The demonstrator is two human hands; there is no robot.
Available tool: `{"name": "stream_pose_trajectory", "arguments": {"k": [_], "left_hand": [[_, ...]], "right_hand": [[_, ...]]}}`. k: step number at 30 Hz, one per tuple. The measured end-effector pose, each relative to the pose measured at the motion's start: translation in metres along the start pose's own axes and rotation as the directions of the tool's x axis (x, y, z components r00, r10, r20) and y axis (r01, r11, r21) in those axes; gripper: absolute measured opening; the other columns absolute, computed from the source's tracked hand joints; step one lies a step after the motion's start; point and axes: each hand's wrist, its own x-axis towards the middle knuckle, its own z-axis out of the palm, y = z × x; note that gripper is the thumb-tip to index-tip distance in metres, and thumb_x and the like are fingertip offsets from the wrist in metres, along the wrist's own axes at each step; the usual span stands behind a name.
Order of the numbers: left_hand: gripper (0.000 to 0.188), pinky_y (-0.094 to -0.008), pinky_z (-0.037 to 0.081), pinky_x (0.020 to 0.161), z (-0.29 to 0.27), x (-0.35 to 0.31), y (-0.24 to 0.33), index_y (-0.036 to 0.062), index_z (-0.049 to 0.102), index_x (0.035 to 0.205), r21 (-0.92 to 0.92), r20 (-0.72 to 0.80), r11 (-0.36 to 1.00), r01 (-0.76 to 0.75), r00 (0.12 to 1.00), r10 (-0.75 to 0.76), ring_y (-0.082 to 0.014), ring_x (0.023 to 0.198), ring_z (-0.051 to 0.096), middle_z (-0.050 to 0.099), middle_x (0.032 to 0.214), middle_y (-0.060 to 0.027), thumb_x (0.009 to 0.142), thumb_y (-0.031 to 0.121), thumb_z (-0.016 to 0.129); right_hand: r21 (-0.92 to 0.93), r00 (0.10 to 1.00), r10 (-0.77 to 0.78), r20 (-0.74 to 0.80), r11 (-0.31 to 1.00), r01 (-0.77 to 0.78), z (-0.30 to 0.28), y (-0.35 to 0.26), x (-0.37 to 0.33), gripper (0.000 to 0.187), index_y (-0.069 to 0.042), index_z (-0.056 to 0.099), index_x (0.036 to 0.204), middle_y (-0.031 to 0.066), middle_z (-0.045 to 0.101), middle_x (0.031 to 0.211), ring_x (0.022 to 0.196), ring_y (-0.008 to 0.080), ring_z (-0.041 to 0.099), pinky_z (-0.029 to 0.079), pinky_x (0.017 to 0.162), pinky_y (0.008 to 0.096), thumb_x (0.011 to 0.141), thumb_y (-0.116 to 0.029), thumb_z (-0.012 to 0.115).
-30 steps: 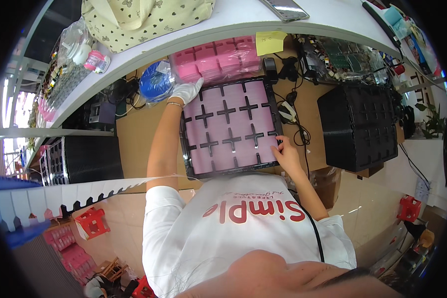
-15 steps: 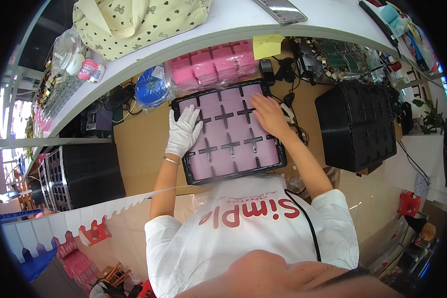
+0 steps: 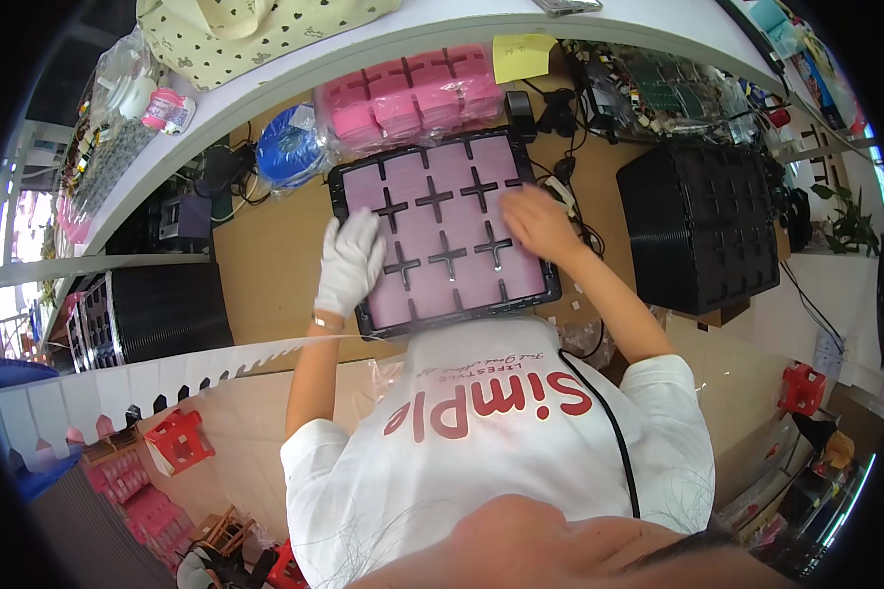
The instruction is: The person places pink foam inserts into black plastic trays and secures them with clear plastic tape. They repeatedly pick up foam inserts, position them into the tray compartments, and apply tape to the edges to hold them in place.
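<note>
A black plastic tray (image 3: 550,286) lies in front of me, its inside covered by flat pink material (image 3: 467,251) with black cross-shaped ridges showing through. My left hand (image 3: 352,263), in a white glove, rests on the tray's left side with its fingers stretched out over the pink surface. On the opposite side is my bare right hand (image 3: 540,224), its slightly bent fingers over the tray's right part and a little blurred. Neither hand appears to hold anything.
Behind the tray lie plastic-wrapped pink pieces (image 3: 408,93) and a blue roll (image 3: 292,147). Stacks of black trays stand at the right (image 3: 697,226) and left (image 3: 162,312). Black cables (image 3: 564,113) and circuit boards (image 3: 658,83) lie at the back. A white shelf (image 3: 295,80) overhangs the bench.
The view has shifted, so the tray appears higher. Relative to the tray, both hands have slid toward me, the left also outward toward the rim.
</note>
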Motion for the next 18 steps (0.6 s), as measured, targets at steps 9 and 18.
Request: {"name": "stream_pose_trajectory", "arguments": {"k": [9, 18], "left_hand": [[0.014, -0.0465, 0.037, 0.103, -0.011, -0.133, 0.043, 0.0093, 0.065, 0.095, -0.129, -0.015, 0.992, -0.006, 1.0, 0.004, -0.0248, 0.109, 0.057, 0.061, 0.116, -0.0105, 0.084, 0.018, 0.063], [0.034, -0.0419, 0.037, 0.105, 0.034, -0.137, 0.055, -0.0034, 0.066, 0.097, -0.484, -0.016, 0.488, 0.727, 0.55, -0.835, -0.0365, 0.121, 0.05, 0.055, 0.126, -0.0241, 0.076, 0.022, 0.076]], "right_hand": [[0.026, 0.993, -0.102, 0.061, 0.995, 0.101, -0.011, -0.03, -0.134, 0.029, -0.004, 0.063, 0.112, 0.0107, 0.055, 0.132, 0.127, 0.0245, 0.047, 0.031, 0.11, 0.0448, 0.087, -0.018, 0.06], [0.405, 0.882, 0.472, -0.004, 0.807, -0.43, 0.015, -0.056, -0.116, 0.055, -0.005, 0.025, 0.146, 0.0195, 0.016, 0.155, 0.143, 0.0381, 0.015, 0.014, 0.116, 0.0457, 0.098, -0.025, 0.042]]}}
